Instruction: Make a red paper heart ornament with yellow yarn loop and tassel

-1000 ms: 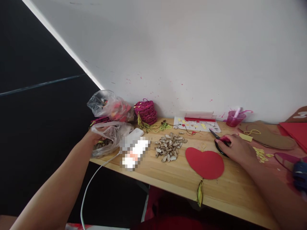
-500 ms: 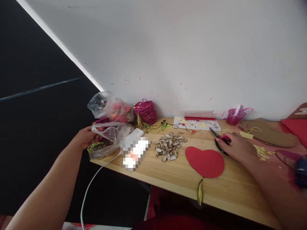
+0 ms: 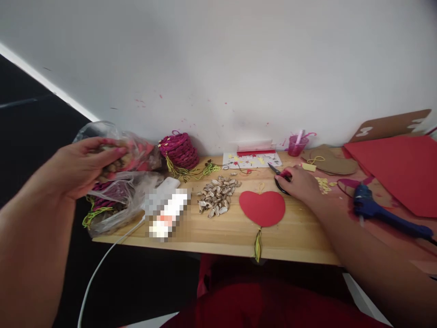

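My left hand is closed, fingers and thumb curled on a clear plastic bag with brownish and red pieces in it; the fingertips are partly hidden. Below it slumps another clear bag with magenta and yellow-green yarn inside. On the wooden tabletop, my right hand has its fingers closed on the handles of black scissors, whose blades point to the far left. A red paper heart with a yellow loop and a yellow-green tassel lies left of that hand. Left of the heart is a heap of brown shells.
A magenta woven basket stands by the wall, near a star-covered sheet and a pink cup. A blurred phone-like slab and white cable lie front left. At right are a blue glue gun, cardboard and red paper.
My left hand has risen from the lower bag to the upper one. My right hand stays on the scissors. The view has turned right, bringing the glue gun fully into sight.
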Available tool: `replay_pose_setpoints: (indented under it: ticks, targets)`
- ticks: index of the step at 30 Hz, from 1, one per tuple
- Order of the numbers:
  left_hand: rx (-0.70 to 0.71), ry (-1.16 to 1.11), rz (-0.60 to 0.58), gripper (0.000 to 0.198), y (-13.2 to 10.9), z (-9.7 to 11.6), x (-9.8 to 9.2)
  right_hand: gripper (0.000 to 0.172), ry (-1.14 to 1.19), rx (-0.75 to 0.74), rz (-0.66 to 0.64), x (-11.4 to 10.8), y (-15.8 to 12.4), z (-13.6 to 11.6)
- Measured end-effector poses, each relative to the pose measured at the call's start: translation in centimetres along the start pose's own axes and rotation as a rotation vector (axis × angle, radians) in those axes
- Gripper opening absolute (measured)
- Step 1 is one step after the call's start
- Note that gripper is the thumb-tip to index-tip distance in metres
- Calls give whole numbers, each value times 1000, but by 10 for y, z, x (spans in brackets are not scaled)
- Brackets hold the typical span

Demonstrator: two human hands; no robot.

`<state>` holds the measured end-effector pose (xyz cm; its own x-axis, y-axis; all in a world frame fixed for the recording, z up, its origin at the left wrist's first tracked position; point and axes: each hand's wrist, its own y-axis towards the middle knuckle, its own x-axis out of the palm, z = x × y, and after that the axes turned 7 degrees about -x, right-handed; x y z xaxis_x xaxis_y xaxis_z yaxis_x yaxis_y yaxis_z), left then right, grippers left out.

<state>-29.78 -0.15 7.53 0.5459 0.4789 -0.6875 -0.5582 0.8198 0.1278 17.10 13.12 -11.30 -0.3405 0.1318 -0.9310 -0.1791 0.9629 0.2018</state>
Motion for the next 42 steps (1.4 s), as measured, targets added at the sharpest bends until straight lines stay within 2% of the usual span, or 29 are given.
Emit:
replay_pose_setpoints:
  ticks: [2, 6, 8, 10, 13, 16, 19, 25, 30, 32, 34, 36, 38, 42]
  targets:
    - [21, -152, -237, 52, -9, 16, 40, 30, -6, 3, -10, -2, -1, -2]
    - [66, -107, -468, 44, -18, 23, 128, 27, -5, -3, 2, -1, -2, -2]
    - [158, -32, -488, 38, -18, 21, 166, 26, 3, -3, 14, 1, -1, -1]
    - [276, 127, -458, 34, -15, 18, 196, 25, 9, 3, 23, 3, -1, -1]
    - [353, 198, -445, 29, -12, 18, 221, 24, 20, 5, 24, 2, -1, -2]
    - [365, 246, -480, 33, -10, 20, 226, 23, 20, 8, 20, 0, -3, -4]
    - [390, 249, -498, 38, -12, 18, 219, 24, 9, -8, 22, -1, -4, -5]
    - [590, 163, -295, 33, -32, 11, 212, 23, 32, -12, 52, 2, -4, -4]
    - [569, 259, -188, 44, -63, 10, 221, 23, 35, -3, 37, 0, -5, -6]
    - [614, 307, -250, 44, -78, 8, 224, 24, 36, -10, 35, -1, -6, -6]
    - [759, 327, -387, 39, -92, 4, 225, 24, 37, -13, 33, -1, -6, -6]
    - [859, 281, -527, 25, -106, -1, 226, 24, 35, -11, 35, 0, -6, -6]
    - [863, 219, -635, 18, -117, -8, 228, 24, 33, -9, 37, 0, -6, -6]
    - [797, 173, -660, 14, -132, -15, 233, 23, 14, -17, 48, 1, -5, -5]
